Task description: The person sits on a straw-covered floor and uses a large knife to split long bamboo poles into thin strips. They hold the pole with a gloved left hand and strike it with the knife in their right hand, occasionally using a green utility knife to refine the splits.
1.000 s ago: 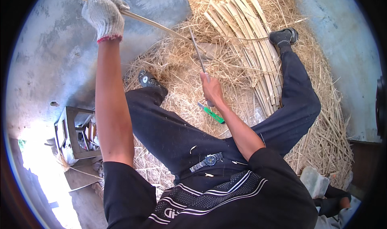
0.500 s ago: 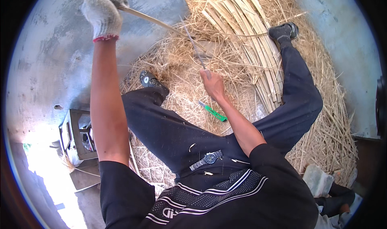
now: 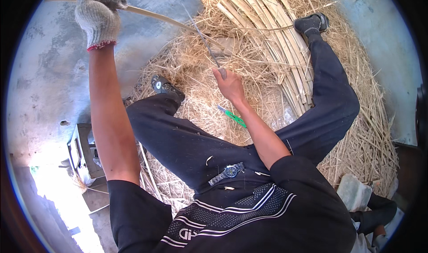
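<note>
My left hand [image 3: 99, 16], in a grey knit work glove with a red cuff, is raised at the upper left. Its fingers are closed around a long, pale, bamboo-like strip [image 3: 154, 16], which bows down toward the middle. My bare right hand [image 3: 231, 84] grips the short handle of a knife [image 3: 200, 35]. The knife's thin blade points up and left and crosses the strip; whether they touch I cannot tell. Beside my right forearm a green utility knife [image 3: 234, 118] lies on the shavings, partly hidden by the arm.
Many pale split strips [image 3: 285, 43] lie in a bundle at the upper right, by my shoe [image 3: 307, 25]. Straw-like shavings [image 3: 196, 112] cover the floor between my legs. A wristwatch [image 3: 230, 171] rests on my lap. A dark-framed box [image 3: 82, 146] stands at the left.
My left hand has moved left and slightly up with the strip, which bows more. The right hand and knife have shifted a little left and up.
</note>
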`<state>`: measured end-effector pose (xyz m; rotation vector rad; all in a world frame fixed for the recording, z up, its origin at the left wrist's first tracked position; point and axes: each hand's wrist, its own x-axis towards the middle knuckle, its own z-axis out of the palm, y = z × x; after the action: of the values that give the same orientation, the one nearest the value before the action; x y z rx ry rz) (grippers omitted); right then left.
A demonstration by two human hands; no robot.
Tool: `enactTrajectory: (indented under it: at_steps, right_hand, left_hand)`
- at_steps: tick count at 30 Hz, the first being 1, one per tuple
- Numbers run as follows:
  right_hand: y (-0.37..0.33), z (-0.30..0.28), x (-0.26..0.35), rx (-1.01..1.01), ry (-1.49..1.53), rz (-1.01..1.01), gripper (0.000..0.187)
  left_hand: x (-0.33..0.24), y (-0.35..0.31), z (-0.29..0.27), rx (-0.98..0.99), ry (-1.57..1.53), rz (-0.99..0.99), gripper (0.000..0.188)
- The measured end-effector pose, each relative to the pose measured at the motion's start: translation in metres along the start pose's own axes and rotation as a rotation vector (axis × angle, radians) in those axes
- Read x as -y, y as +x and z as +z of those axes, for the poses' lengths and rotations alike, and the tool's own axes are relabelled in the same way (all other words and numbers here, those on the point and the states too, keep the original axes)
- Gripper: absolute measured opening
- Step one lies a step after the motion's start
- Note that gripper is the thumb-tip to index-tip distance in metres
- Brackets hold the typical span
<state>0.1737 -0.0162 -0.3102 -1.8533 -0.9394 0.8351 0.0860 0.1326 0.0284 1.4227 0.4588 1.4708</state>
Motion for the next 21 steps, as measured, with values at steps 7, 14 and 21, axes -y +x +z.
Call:
enactTrajectory:
  at_steps: [7,14,21]
  right_hand:
    - [0.013,0.000,-0.049,-0.018,-0.034,0.275,0.057]
    - [0.003,0.004,-0.009,0.023,-0.045,0.040,0.057]
    - [0.021,0.023,-0.094,-0.008,-0.112,0.286,0.061]
  left_hand:
    - [0.000,-0.006,0.004,-0.010,0.017,0.037,0.046]
    - [0.001,-0.003,-0.013,0.000,-0.047,-0.004,0.046]
    - [0.000,-0.001,-0.017,0.030,-0.037,-0.023,0.046]
